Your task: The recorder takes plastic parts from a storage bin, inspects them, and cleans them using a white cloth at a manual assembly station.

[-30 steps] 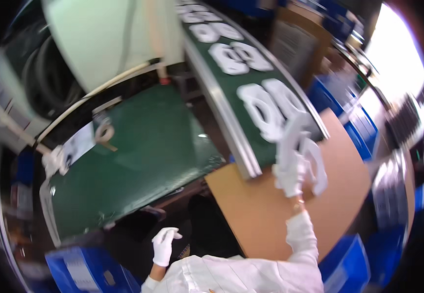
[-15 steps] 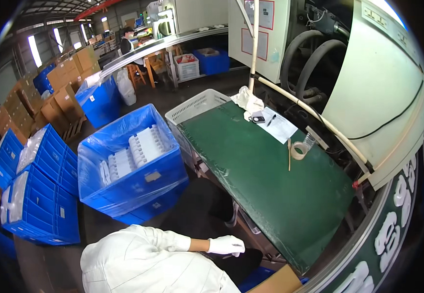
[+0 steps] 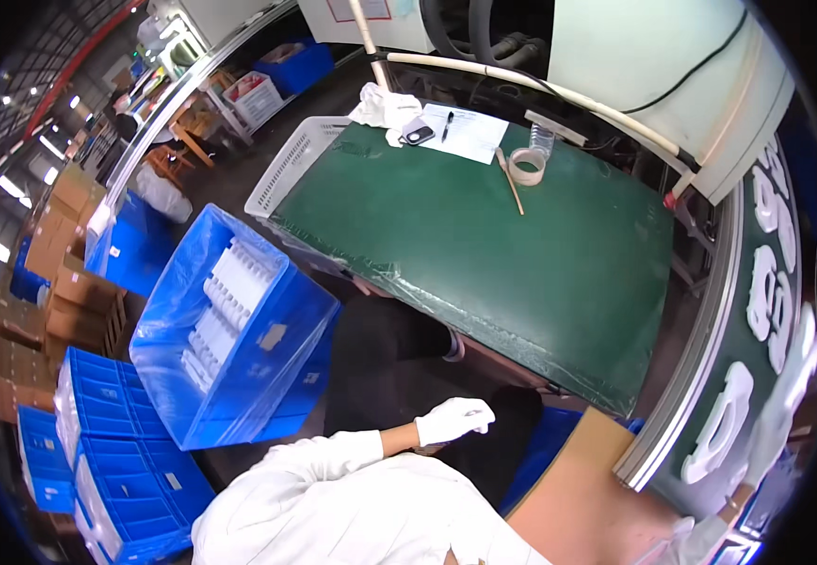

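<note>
My left hand (image 3: 455,421), in a white glove, rests above my dark-trousered lap with its fingers curled closed; nothing shows in it. At the right edge my gloved right hand (image 3: 770,444) reaches over a green conveyor belt (image 3: 745,363). Motion smears its fingers and a white shape beyond them, so I cannot tell whether it grips anything. White plastic pieces with handle-like openings lie along the belt, the nearest piece (image 3: 719,424) just left of that hand.
A green-topped table (image 3: 484,254) ahead carries tape (image 3: 527,167), a brush (image 3: 510,182), paper (image 3: 465,132) and a white cloth (image 3: 385,108). On the left, a lined blue crate (image 3: 239,377) holds rows of white pieces. Brown cardboard (image 3: 578,490) lies beside my lap.
The view has swung right, bringing more of the conveyor into sight. My right hand has come into view over the belt. My left hand stays curled near my lap.
</note>
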Tool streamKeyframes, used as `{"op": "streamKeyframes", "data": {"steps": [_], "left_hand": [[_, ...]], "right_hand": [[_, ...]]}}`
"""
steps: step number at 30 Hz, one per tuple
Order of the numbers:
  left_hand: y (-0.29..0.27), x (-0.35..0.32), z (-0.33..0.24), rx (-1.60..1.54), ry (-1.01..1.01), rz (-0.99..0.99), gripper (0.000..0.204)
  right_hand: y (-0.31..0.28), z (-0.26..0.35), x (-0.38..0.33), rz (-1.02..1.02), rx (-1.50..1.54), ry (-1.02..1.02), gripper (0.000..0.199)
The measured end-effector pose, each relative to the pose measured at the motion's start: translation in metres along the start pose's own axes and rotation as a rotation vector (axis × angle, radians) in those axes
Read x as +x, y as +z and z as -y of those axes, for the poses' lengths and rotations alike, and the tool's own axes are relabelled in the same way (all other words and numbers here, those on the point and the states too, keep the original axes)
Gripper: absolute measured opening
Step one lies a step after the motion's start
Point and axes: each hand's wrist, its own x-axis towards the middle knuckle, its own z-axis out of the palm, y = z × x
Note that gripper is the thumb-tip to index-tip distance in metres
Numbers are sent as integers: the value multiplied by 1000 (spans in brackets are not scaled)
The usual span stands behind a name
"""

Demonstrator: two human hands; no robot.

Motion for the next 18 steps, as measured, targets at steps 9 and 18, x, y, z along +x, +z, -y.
{"op": "streamKeyframes", "data": {"steps": [9,18], "left_hand": [[-17,-12,-10,75,110,-29,26],[-183,-83,-99,1022,634,-624,15]], "right_hand": [[128,268,-3,78,203,-269,39],[209,418,-33,383,216,-305,28]]}}
